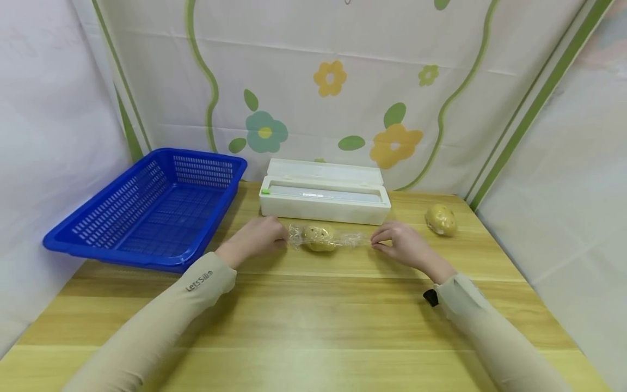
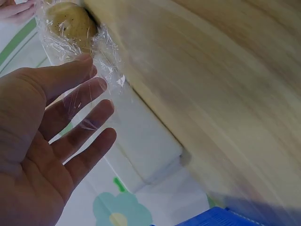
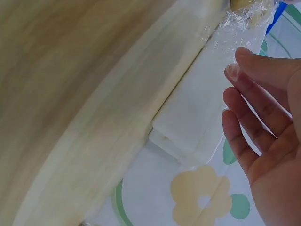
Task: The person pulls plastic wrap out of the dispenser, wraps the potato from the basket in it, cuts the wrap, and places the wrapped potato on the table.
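Note:
A potato (image 1: 319,238) rolled in clear plastic wrap (image 1: 350,239) is at the middle of the table, with the film stretching out as a loose tail on each side. My left hand (image 1: 259,238) pinches the left tail between thumb and forefinger, and a bit of film (image 2: 77,101) trails across its other fingers. On the opposite side, my right hand (image 1: 405,249) pinches the tip of the right tail; its remaining fingers (image 3: 240,134) are loosely bent. Just behind the potato stands a white plastic wrap box (image 1: 325,209), lid raised, a film roll inside.
To the left sits a blue slotted basket (image 1: 206,245). A second potato (image 1: 441,220), shiny as if wrapped, lies at the right rear of the wooden table (image 1: 313,326). Flower-patterned fabric (image 1: 303,65) hangs behind, with pale cloth (image 1: 578,207) on both sides.

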Demonstrator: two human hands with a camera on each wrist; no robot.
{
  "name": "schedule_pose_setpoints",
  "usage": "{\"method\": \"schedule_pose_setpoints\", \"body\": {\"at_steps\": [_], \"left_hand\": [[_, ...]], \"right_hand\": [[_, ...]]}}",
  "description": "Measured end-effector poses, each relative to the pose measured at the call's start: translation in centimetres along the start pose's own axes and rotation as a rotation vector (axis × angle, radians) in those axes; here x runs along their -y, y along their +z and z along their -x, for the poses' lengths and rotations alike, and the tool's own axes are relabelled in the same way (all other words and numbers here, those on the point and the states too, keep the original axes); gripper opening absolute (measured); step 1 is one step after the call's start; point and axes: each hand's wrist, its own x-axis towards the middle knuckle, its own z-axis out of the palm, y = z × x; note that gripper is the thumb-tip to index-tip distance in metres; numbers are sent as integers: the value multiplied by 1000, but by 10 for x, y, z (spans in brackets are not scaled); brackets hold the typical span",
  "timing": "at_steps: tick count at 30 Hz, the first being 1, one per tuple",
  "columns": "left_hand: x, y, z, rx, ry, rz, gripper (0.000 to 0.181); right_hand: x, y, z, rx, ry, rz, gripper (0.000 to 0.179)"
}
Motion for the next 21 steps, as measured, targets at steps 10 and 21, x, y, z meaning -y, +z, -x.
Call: {"method": "schedule_pose_setpoints", "body": {"at_steps": [10, 21], "left_hand": [[1, -3, -9, 80, -18, -11, 25], [11, 4, -13, 166, -113, 83, 8]], "right_hand": [[-2, 10, -9, 103, -37, 98, 10], [-4, 18, -24, 227, 105, 80, 14]]}}
